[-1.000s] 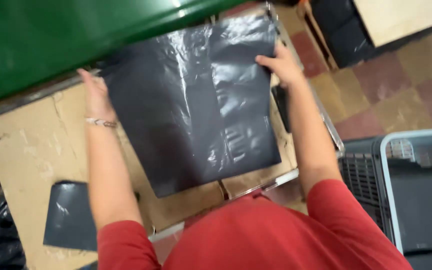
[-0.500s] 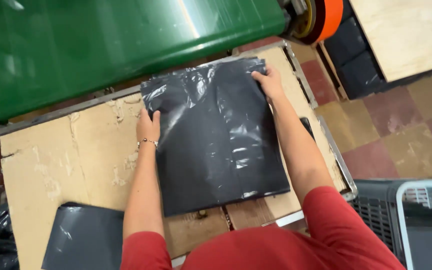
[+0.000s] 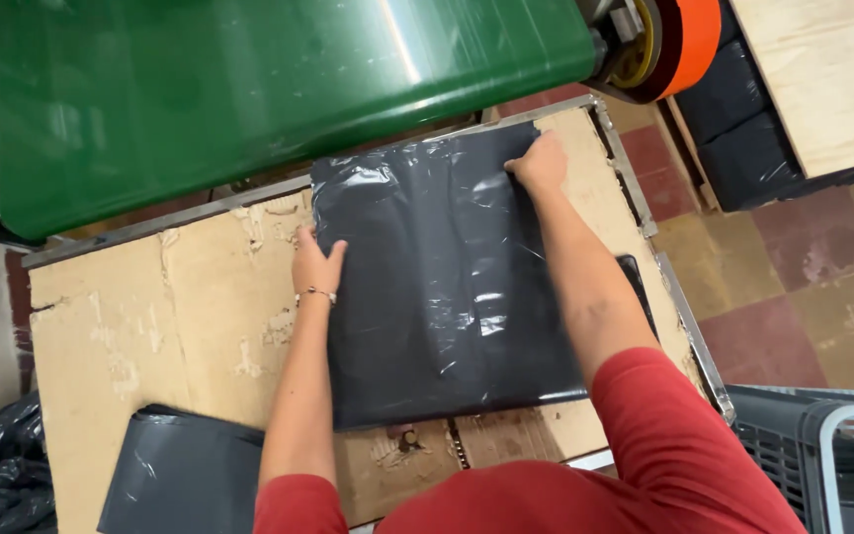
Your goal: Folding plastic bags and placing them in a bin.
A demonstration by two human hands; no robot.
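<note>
On the cardboard-topped counter [image 3: 150, 326], both hands, left hand [image 3: 316, 265] and right hand [image 3: 541, 163], press flat-fingered, grasping nothing, pinning the grey plastic mailer bag [image 3: 447, 287] smooth.

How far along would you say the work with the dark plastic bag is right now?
Done: the dark plastic bag lies flat on the cardboard-topped table. In hand: the left hand presses its left edge and the right hand its far corner. Left: wrinkles show; another dark bag waits nearer.

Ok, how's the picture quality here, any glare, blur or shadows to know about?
Head view: sharp overall, no motion blur; white glare streaks on the dark plastic bag and a bright sheen on the green conveyor belt; soft, even light, with only faint shadows under the left hand and right hand.
</note>
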